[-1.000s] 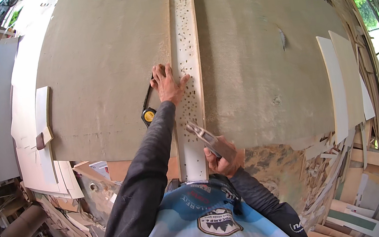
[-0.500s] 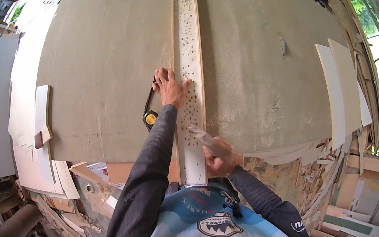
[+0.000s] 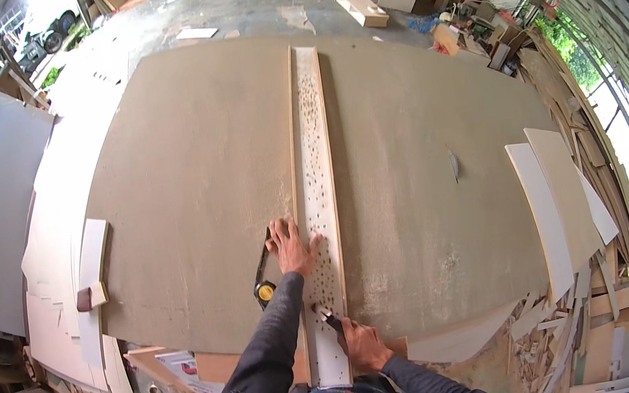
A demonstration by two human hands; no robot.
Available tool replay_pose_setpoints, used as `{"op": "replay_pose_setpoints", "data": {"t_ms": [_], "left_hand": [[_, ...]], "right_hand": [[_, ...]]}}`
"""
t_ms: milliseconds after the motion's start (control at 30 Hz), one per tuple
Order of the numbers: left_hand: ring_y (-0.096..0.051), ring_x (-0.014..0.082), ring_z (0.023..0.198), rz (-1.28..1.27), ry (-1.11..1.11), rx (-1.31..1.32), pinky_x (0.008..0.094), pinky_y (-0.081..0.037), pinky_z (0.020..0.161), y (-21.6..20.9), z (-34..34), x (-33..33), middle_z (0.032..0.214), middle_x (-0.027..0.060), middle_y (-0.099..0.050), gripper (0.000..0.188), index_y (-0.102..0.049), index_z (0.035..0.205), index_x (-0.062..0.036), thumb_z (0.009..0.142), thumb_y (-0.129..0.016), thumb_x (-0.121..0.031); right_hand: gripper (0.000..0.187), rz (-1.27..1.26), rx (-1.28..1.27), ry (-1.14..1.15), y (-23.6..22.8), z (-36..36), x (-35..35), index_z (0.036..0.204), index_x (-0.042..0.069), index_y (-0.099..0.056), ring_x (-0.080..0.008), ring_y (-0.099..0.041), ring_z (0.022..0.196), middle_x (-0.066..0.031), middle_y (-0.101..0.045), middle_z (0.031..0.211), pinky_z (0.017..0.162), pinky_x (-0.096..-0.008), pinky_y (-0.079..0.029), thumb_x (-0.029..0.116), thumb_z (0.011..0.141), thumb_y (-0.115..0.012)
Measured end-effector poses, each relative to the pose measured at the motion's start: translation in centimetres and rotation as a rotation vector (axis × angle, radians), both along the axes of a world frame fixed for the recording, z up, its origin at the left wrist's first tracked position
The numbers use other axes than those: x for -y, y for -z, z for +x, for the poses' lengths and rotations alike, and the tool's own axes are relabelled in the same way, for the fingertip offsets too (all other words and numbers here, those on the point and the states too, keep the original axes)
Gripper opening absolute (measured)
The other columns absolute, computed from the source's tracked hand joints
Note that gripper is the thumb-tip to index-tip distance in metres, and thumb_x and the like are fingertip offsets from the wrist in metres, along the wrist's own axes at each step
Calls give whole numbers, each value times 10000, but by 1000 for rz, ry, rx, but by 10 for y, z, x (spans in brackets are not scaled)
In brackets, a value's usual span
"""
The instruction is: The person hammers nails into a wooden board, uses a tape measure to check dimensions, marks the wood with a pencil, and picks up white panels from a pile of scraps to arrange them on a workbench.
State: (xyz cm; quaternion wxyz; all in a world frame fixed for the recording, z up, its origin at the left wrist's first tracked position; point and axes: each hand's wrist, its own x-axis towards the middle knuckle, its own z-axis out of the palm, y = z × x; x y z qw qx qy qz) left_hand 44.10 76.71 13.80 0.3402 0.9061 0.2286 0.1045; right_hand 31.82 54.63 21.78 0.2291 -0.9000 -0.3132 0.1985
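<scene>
A long, narrow white board with raised light-wood side edges (image 3: 315, 164) runs away from me down the middle of the table, scattered with small dark spots. My left hand (image 3: 294, 250) lies across its left edge, fingers spread, thumb on the white face. Nearer to me, my right hand (image 3: 365, 345) is closed round the dark handle of what looks like a hammer (image 3: 334, 324). Its metal end is over the near part of the board; whether it touches the surface is hard to tell. A black and yellow tape measure (image 3: 265, 292) sits left of my left hand, beside a dark strip (image 3: 263, 263).
The broad brownish work surface (image 3: 416, 116) spreads to both sides. A small curved blade-like piece (image 3: 454, 164) lies on its right half. White strips (image 3: 542, 219) rest at the right edge, others (image 3: 93, 266) at the left. Wood offcuts (image 3: 550, 332) pile up at the near right.
The view has tilted up, so more floor shows beyond the table. My right hand's tool, blurred before, is now sharper and lower over the board. My left hand stays on the board's edge.
</scene>
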Motion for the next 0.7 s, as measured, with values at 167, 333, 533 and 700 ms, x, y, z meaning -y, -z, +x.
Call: {"op": "replay_pose_setpoints", "data": {"t_ms": [167,333,533,700], "left_hand": [[-103,414,1428,16,-11,7,530,-116,1123,-11,5,-2,1490,244,-206,818,-359,1415,-16,826,-655,-500],[-117,391,1431,45,-27,8,535,-105,1120,-8,7,-1,1493,237,-218,823,-364,1414,-24,818,-651,-512],[-130,388,1428,44,-27,-52,497,-118,1149,-16,3,-3,1496,220,-223,809,-386,1397,-14,819,-661,-509],[-123,389,1429,7,-13,-5,513,-110,1130,-15,7,-3,1487,223,-223,819,-378,1402,-19,810,-660,-510]], "right_hand": [[295,177,-103,219,-30,25,-13,935,24,-518,-421,-630,632,-228,-616,687,568,-470,-497,311,915,-582],[316,530,-106,520,-8,46,-17,790,37,-500,-154,-557,447,-63,-549,554,426,-320,-419,300,927,-609],[284,472,-141,624,3,105,-31,881,17,-505,-387,-616,621,-191,-612,688,544,-431,-437,287,945,-568],[321,361,126,547,6,160,-75,970,15,-513,-417,-618,722,-208,-639,775,646,-475,-454,336,964,-520]]}}
